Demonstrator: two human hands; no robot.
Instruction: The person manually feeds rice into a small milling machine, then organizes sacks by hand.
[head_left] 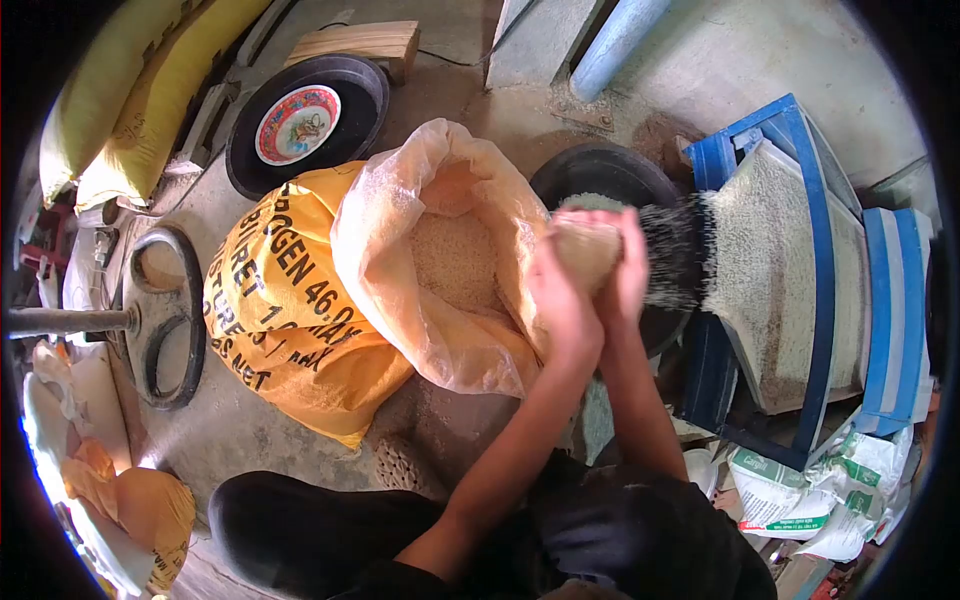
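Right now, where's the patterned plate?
In the head view, the plate is at upper left, lying inside a black pan on the floor, just behind the yellow sack.

The open sack lies left of the basin, the grain-filled hopper to its right.

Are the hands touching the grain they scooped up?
Touching. The head view shows the left hand and right hand cupped together round a heap of grain, which rests against both palms.
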